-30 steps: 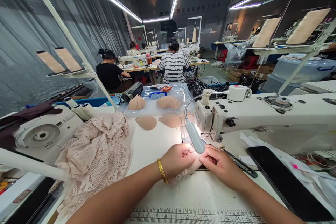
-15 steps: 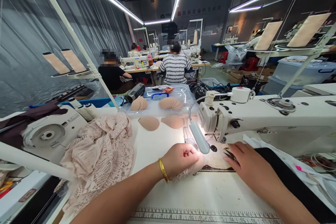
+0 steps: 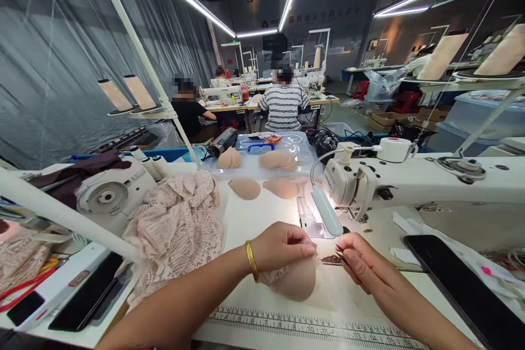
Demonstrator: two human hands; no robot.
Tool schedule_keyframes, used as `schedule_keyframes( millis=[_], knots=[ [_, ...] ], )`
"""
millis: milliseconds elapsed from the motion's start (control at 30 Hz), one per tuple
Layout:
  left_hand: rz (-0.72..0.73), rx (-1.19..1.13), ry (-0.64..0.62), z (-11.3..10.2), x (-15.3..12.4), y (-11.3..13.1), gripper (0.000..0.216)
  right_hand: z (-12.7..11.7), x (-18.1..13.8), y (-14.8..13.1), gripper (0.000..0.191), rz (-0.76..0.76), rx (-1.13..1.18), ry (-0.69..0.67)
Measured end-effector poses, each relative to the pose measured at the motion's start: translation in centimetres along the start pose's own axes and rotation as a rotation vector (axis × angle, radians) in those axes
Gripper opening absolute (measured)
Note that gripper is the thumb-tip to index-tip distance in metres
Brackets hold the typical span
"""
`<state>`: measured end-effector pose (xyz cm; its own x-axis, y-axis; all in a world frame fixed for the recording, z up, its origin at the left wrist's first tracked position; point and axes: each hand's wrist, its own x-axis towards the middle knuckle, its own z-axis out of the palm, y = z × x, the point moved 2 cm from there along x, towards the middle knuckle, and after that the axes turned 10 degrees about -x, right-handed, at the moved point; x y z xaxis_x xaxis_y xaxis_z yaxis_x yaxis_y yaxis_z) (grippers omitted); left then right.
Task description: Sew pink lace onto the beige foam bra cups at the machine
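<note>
My left hand (image 3: 281,246) is closed on a beige bra cup (image 3: 295,280) with lace along its edge, held above the white table in front of the sewing machine (image 3: 402,175). My right hand (image 3: 365,263) grips a pair of dark thread snips (image 3: 341,252), whose tips point toward the cup's edge; their blades are partly hidden by the fingers. A grey lamp (image 3: 327,212) lights the machine's needle area just beyond both hands.
Beige lace fabric (image 3: 176,219) is heaped at the left. Loose cups (image 3: 245,188) lie behind, near a clear plastic box (image 3: 241,145) bearing stacked cups. A black phone (image 3: 459,284) rests at right; a printed ruler (image 3: 320,325) runs along the front. Several people sit ahead.
The bra cup has come away from the needle area toward me in my left hand. My right hand has lifted the snips off the machine bed and turned them toward the cup.
</note>
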<state>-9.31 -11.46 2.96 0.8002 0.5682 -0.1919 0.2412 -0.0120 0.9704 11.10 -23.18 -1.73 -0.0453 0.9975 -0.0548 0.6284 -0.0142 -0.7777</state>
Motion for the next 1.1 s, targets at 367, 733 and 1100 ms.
schedule_keyframes(
  millis=[367,733,1100],
  knots=[
    [0.035,-0.161,-0.003,0.0,-1.2,-3.1,0.029,2.0,1.7,-3.7,0.041,0.005,0.004,-0.202],
    [0.079,-0.027,0.044,0.3,-1.4,-3.0,0.023,2.3,1.7,-3.5,0.041,-0.001,0.013,-0.218],
    [0.115,-0.002,0.002,0.2,-1.3,-3.1,0.024,2.0,1.8,-3.3,0.043,0.027,0.024,-0.267]
  ],
)
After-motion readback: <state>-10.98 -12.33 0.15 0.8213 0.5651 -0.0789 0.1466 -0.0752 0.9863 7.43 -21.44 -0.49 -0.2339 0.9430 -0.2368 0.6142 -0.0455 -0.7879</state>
